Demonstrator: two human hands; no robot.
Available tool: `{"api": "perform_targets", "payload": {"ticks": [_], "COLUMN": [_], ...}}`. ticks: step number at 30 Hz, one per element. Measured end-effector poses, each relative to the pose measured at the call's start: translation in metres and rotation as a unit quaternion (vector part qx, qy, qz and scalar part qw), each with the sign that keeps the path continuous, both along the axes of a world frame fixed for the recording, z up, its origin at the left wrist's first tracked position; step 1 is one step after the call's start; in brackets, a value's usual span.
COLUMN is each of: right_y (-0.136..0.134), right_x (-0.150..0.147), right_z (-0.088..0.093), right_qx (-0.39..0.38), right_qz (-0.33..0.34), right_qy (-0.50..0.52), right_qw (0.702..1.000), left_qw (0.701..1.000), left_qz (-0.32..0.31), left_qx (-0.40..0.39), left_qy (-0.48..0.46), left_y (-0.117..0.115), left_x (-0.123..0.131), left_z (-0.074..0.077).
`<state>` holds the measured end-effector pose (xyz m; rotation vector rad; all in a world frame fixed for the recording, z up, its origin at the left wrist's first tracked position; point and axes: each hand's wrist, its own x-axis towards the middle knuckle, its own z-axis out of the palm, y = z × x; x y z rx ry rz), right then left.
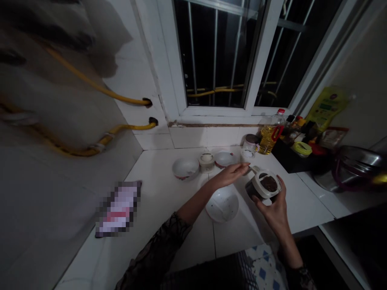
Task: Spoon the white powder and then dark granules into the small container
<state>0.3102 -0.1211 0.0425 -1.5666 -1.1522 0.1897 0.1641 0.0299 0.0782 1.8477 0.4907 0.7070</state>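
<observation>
My right hand (276,207) is wrapped round a seasoning jar (259,189) with a pale rim. Dark brown contents show through its open top, and the jar tilts slightly. My left hand (231,174) reaches across to the near side of the jar's rim, fingers pressed together around a small pale piece; whether that is a spoon handle or the lid I cannot make out. Below my left forearm stands a white bowl (223,207) with a few dark specks inside. Behind it are a second bowl (185,169), a small lidded pot (207,163) and a patterned dish (225,158).
At the back right stand a glass jar (250,141), an oil bottle (268,139) and a black box (286,157) of several bottles. A steel pot (359,165) sits further right. A blurred-out flat item (119,209) lies left on the white tiled counter (193,241).
</observation>
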Motion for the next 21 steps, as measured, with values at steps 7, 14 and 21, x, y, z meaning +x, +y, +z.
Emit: {"api": "perform_targets", "payload": {"ticks": [7, 14, 21], "right_y": [-0.003, 0.004, 0.016], "right_x": [-0.065, -0.109, -0.121], "right_z": [0.028, 0.018, 0.006], "right_qx": [-0.031, -0.107, -0.126], "right_qz": [0.214, 0.331, 0.372], "right_qy": [0.014, 0.017, -0.030], "right_qw": [0.976, 0.937, 0.919], "left_qw": [0.997, 0.974, 0.971], "left_qz": [0.079, 0.153, 0.160], "left_qx": [-0.022, -0.145, -0.163], "left_qy": [-0.017, -0.080, -0.075], "left_y": [-0.023, -0.056, -0.065], "left_x": [-0.085, -0.146, -0.175], "left_z": [0.023, -0.007, -0.011]}}
